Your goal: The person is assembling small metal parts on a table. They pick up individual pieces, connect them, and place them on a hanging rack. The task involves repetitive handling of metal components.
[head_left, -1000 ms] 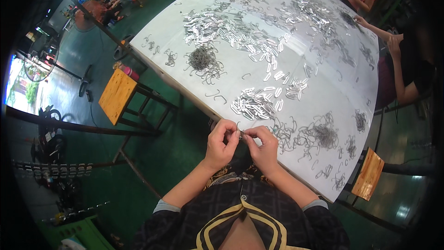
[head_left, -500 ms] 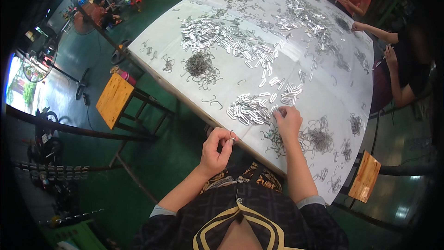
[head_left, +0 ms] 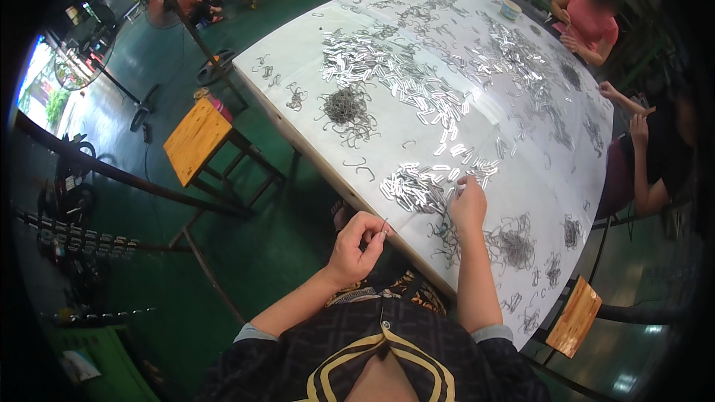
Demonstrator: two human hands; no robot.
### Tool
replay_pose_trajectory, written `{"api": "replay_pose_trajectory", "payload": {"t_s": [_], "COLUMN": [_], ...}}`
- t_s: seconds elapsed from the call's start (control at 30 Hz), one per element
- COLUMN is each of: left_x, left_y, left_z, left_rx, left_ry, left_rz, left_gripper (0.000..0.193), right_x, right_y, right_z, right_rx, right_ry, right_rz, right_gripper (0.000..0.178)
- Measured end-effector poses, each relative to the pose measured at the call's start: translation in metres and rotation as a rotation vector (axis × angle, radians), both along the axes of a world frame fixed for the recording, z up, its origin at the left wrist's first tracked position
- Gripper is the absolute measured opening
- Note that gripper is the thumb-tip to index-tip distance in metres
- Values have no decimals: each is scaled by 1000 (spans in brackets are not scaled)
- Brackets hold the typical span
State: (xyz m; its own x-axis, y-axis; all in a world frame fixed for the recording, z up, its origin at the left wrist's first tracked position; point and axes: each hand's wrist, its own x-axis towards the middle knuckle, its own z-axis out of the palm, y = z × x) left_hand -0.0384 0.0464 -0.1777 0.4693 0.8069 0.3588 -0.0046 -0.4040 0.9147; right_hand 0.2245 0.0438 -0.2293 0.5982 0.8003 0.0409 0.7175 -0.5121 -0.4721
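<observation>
My left hand [head_left: 357, 249] is just off the table's near edge, thumb and forefinger pinching a thin grey wire hook [head_left: 385, 225]. Over the tabletop, my right hand [head_left: 468, 208] has its fingers bent down and drawn together at the right side of a pile of shiny, flat oblong metal pieces [head_left: 417, 187]. Whatever those fingertips hold, if anything, is too small to make out. Loose wire hooks [head_left: 445, 242] lie beside my right wrist, and a denser heap of hooks [head_left: 514, 247] sits to the right of that forearm.
The white-covered table [head_left: 387, 150] carries more shiny pieces [head_left: 395, 78] and a dark hook heap [head_left: 345, 108] farther off. A tub [head_left: 510, 10] stands at the far side. Two people work along the right edge. Wooden stools [head_left: 197, 141] stand left and right.
The view has shifted, so the table appears farther right and lower. My right hand's fingers are bunched closer together beside the pile. My left hand keeps its pinch, with the hook turned slightly.
</observation>
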Motion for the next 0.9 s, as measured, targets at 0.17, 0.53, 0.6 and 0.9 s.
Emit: {"api": "replay_pose_trajectory", "payload": {"t_s": [0.17,0.53,0.6,0.9], "left_x": [-3,0,1,-2], "left_y": [0,1,1,-1], "left_z": [4,4,8,15], "left_rx": [-17,28,64,65], "left_ry": [-7,30,37,130], "left_rz": [16,0,15,63], "left_gripper": [6,6,8,10], "right_x": [3,-62,-83,-108], "right_y": [2,-24,-27,-34], "right_z": [3,58,73,84], "right_rx": [-39,448,460,445], "right_ry": [47,1106,1248,1122], "right_rz": [7,193,222,270], "right_gripper": [31,19,19,15]}}
